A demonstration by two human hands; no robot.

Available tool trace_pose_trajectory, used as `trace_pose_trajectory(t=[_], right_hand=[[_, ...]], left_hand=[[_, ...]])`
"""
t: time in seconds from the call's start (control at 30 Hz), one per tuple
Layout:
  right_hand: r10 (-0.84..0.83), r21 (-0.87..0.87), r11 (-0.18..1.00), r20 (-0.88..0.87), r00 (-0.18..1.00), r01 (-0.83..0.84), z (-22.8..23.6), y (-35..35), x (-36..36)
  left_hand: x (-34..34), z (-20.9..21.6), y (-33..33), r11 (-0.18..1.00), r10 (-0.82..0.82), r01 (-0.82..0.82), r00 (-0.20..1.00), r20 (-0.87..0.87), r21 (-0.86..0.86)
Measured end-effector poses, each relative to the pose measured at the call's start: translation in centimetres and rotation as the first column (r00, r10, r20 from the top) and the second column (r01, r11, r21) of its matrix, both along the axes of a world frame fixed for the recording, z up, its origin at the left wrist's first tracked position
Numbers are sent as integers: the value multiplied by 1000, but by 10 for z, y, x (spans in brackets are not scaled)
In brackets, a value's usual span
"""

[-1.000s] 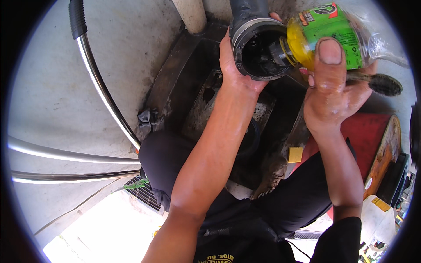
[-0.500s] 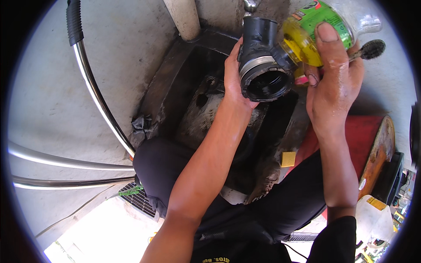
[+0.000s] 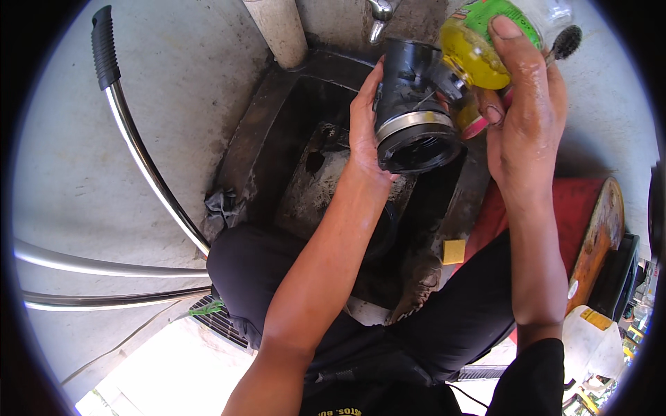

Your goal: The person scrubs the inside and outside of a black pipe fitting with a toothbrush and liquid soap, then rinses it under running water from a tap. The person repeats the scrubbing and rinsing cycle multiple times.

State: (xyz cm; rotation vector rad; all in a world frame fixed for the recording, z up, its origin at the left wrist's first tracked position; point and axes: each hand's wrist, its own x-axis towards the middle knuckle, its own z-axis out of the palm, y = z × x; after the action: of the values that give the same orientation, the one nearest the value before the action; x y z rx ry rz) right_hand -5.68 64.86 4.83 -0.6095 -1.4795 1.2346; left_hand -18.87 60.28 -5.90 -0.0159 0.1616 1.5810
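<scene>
A black rubber hose [image 3: 406,87] with a metal clamp band [image 3: 413,123] round its near end is gripped by my left hand [image 3: 365,128]. Its open mouth faces me. My right hand [image 3: 525,121] is wrapped round a clear plastic bottle [image 3: 475,59] with a green label and yellow liquid inside. The bottle is tipped neck-down, with its neck beside the hose; whether they touch I cannot tell. Out past the right fingers sticks a dark bristle brush [image 3: 567,41]. Something with a pinkish-red edge [image 3: 474,127] shows below the bottle, partly hidden by my fingers.
Below my hands lies a dark, stained basin [image 3: 243,149] with a metal tap [image 3: 379,17] at its far side. A yellow sponge block [image 3: 454,252] rests on the rim near a red drum [image 3: 555,208]. Chrome handlebars [image 3: 142,149] stand at left; a white jug [image 3: 593,340] sits lower right.
The hose's mouth end has tilted downward and its far end sits slightly lower in view. My right hand and the bottle have shifted slightly up and left.
</scene>
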Motion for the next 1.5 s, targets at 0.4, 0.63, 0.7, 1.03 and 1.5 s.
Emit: trace_pose_trajectory(t=[0.4, 0.63, 0.7, 1.03, 1.5], right_hand=[[-21, -51, 998, 30, 999, 23, -3, -12, -7], [-78, 31, 997, 94, 993, 75, -7, -20, -9], [-100, 35, 995, 125, 987, 96, -10, -18, -6], [-152, 59, 987, 70, 986, 148, -10, -25, -12], [-103, 21, 994, 32, 994, 103, -16, -18, -10]], left_hand=[[-1, -13, -8, 987, 118, -133, 980, 160, 89], [-1, -13, -9, 981, 167, -180, 974, 153, 72], [-2, -14, -10, 980, 171, -183, 975, 142, 79], [-6, -15, -9, 973, 156, -180, 974, 164, 145], [-6, -17, -8, 963, 153, -188, 971, 186, 193]])
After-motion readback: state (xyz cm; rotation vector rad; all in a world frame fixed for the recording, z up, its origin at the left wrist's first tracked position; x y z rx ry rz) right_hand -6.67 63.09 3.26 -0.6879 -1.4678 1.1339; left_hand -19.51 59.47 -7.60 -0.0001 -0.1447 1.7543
